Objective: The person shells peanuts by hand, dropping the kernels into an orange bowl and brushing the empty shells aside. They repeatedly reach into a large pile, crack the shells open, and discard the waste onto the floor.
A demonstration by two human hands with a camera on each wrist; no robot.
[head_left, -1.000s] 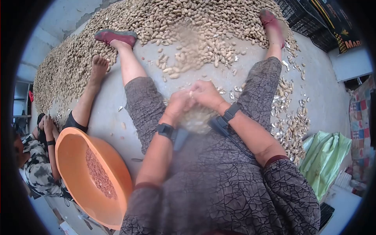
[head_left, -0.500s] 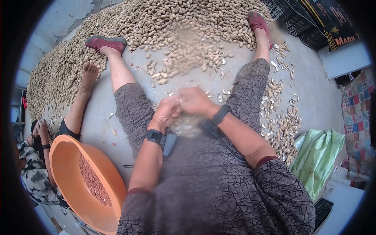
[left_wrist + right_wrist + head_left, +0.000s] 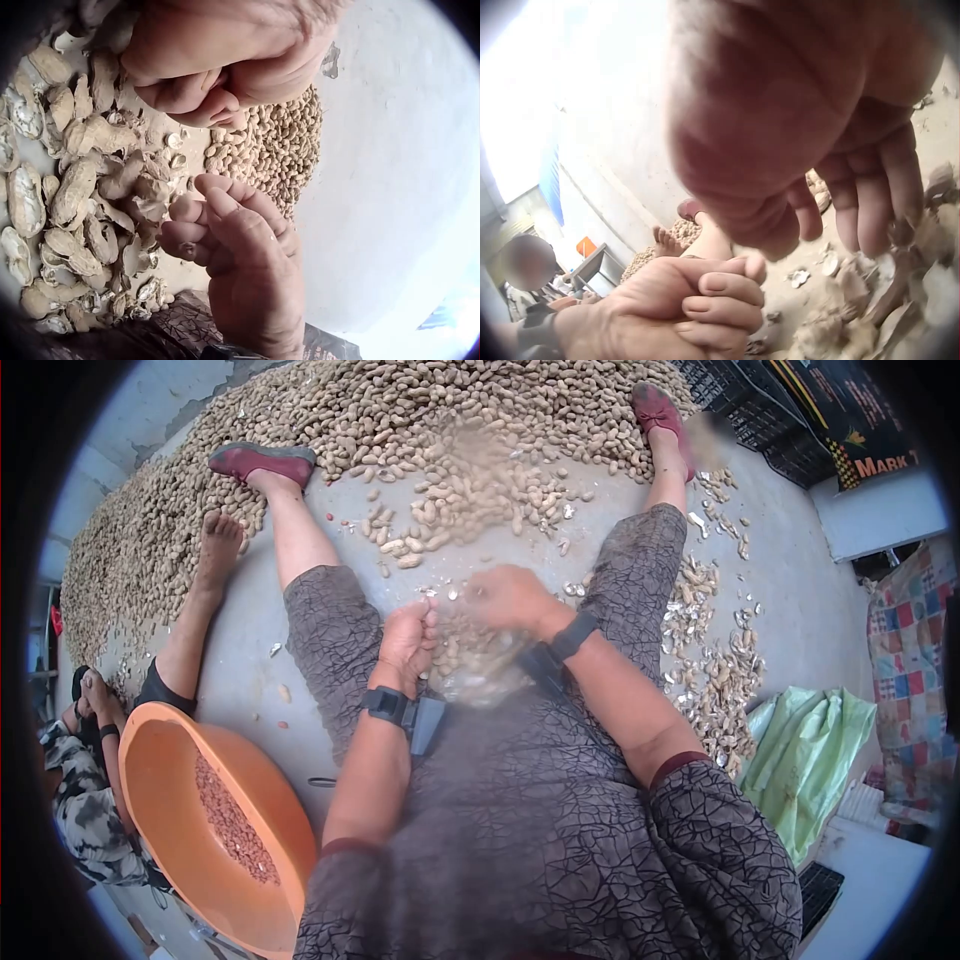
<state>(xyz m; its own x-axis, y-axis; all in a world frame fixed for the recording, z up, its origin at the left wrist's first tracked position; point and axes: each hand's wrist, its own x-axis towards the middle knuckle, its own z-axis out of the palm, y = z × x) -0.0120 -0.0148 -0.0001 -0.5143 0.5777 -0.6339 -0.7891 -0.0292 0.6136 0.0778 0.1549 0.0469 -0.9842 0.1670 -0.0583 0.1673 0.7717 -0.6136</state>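
Observation:
My left hand (image 3: 407, 640) is held above the lap, its fingers curled into the palm, which hides whatever lies inside. In the right wrist view, the same fist (image 3: 705, 307) shows the thumb lying over the bent fingers. A short gap away, my right hand (image 3: 515, 598) is blurred in the head view. Its fingers (image 3: 866, 195) hang loose and slightly bent, with no object visible among them. Below both hands, broken peanut shells (image 3: 82, 187) lie heaped between the legs. Whole peanuts (image 3: 400, 420) form a large pile on the floor ahead.
An orange basin (image 3: 160, 790) with reddish peanut kernels (image 3: 235, 820) stands at left, near another seated person (image 3: 95, 800). More shells (image 3: 705, 650) lie beyond the right leg, close to a green sack (image 3: 810, 760). Black crates (image 3: 745, 410) stand at back right.
The hands were together a second ago and have come apart, the right one moving rightward. The head view has shifted slightly.

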